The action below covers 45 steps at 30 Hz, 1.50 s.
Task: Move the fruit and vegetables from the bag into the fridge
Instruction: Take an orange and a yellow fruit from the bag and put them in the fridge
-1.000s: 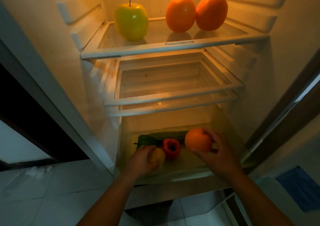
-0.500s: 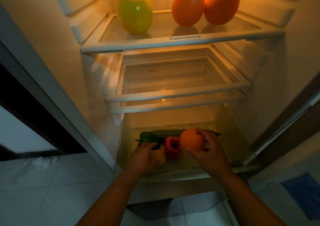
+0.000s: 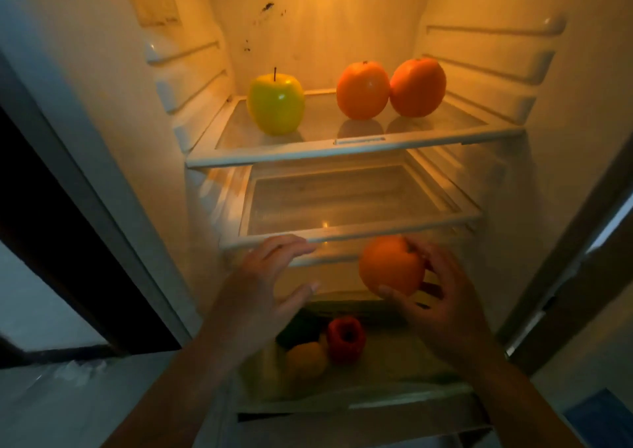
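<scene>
At drawer (image 3: 376, 404) front edge: left hand (image 3: 263, 290) off yellow fruit (image 3: 305, 362), now open, fingers spread, raised. Fruit lies beside pepper (image 3: 346, 339). Right hand (image 3: 445, 307) grips orange (image 3: 390, 266), lifted out of drawer. Judgement: orange not yet placed, likely shelf-bound.

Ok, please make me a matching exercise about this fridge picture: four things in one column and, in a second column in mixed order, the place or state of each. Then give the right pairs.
Column one
1. green apple
2. red pepper
3. lowest orange
4. left hand

Column two
A. lies in the bottom drawer
B. fingers spread, holding nothing
C. stands on the top shelf
D. gripped by the right hand

Right pairs: 1-C, 2-A, 3-D, 4-B
</scene>
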Available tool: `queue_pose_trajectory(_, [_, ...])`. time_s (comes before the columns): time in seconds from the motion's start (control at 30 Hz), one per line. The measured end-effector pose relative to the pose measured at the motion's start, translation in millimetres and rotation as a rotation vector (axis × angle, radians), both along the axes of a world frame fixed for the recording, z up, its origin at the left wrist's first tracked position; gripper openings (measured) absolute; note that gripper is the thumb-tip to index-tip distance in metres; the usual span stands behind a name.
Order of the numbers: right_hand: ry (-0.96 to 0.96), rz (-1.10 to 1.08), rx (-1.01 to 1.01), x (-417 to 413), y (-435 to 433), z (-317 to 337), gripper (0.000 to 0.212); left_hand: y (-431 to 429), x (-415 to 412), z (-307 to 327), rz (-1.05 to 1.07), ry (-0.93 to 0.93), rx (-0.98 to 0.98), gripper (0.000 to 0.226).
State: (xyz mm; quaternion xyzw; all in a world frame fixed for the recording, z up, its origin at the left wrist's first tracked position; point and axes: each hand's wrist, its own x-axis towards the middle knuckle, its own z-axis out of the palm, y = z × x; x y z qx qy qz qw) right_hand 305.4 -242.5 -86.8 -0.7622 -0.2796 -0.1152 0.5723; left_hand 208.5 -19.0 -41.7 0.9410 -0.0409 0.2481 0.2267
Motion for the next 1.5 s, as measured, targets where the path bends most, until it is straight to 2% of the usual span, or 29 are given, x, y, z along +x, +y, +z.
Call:
queue_pose_trajectory(0.2, [-0.108,-0.013,0.084,11,8,61,0.065,9,29,64,-0.015,-0.287,0.199,0.042])
queue_pose_trajectory(0.3, [-0.191,-0.044,0.061,20,17,90,0.072,13,53,91,0.033,-0.382,0.14,0.036])
queue_pose_trajectory(0.4, [-0.185,-0.035,0.063,29,27,118,0.08,22,76,110,0.14,-0.481,0.014,0.033])
queue_pose_trajectory(0.53, [-0.166,-0.02,0.118,48,49,148,0.084,37,106,124,0.281,-0.359,-0.122,0.05])
queue_pose_trajectory(0.73, [-0.256,-0.064,-0.026,75,80,175,0.074,61,127,114,0.311,-0.176,-0.14,0.075])
queue_pose_trajectory(0.87, [-0.339,-0.084,-0.17,80,93,177,0.063,64,130,111,0.292,-0.195,-0.153,0.076])
queue_pose_trajectory(1.0, [-0.423,-0.102,-0.225,85,107,173,0.062,67,132,108,0.311,-0.206,-0.182,0.078])
queue_pose_trajectory(1.23, [-0.433,-0.115,-0.316,90,116,168,0.07,71,133,106,0.348,-0.242,-0.195,0.075])
queue_pose_trajectory(1.4, [-0.459,-0.111,-0.365,93,114,165,0.054,74,134,106,0.303,-0.209,-0.203,0.082])
queue_pose_trajectory(1.5, [-0.454,-0.124,-0.37,93,114,161,0.063,76,135,105,0.288,-0.208,-0.209,0.077])
